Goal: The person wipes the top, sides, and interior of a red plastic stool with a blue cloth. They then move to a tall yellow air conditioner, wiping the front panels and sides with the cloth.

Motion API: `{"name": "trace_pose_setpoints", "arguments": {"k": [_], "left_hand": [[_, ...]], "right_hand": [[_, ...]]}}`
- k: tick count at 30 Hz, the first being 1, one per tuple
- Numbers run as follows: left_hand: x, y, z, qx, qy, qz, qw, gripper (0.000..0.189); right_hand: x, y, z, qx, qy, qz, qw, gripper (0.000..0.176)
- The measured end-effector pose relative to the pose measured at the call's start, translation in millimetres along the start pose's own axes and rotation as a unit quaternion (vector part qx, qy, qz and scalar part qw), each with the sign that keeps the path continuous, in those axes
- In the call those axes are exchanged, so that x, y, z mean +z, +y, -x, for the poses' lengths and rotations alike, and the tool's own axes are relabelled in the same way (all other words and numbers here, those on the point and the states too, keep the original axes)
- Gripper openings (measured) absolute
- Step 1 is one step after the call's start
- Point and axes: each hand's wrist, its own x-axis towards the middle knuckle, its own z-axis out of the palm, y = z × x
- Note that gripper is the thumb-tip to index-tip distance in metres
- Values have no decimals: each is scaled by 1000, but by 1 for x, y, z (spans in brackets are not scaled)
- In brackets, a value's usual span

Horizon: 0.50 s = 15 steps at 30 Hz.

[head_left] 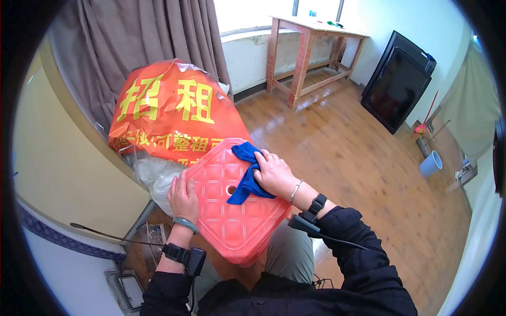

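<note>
A red plastic stool (234,213) rests tilted on my lap, its square gridded seat facing up with a round hole in the middle. My left hand (183,196) grips the stool's left edge. My right hand (273,174) presses a blue cloth (245,174) flat against the seat near its far right corner. Both wrists carry black bands with small devices and cables.
An orange banner with yellow characters (171,113) covers a pile with clear plastic (155,176) just beyond the stool. Grey curtains (147,42) hang behind. A wooden table (308,45), a black screen (398,81), a blue bucket (430,163) and a broom (424,124) stand on the wooden floor.
</note>
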Motion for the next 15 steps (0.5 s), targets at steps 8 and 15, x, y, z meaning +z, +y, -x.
{"name": "trace_pose_setpoints", "arguments": {"k": [8, 15], "left_hand": [[0, 3, 1, 16, 4, -25, 1000, 46], [1, 1, 2, 17, -9, -41, 999, 45]], "right_hand": [[-12, -8, -16, 53, -70, -33, 996, 58], [12, 0, -19, 28, 12, -11, 999, 53]]}}
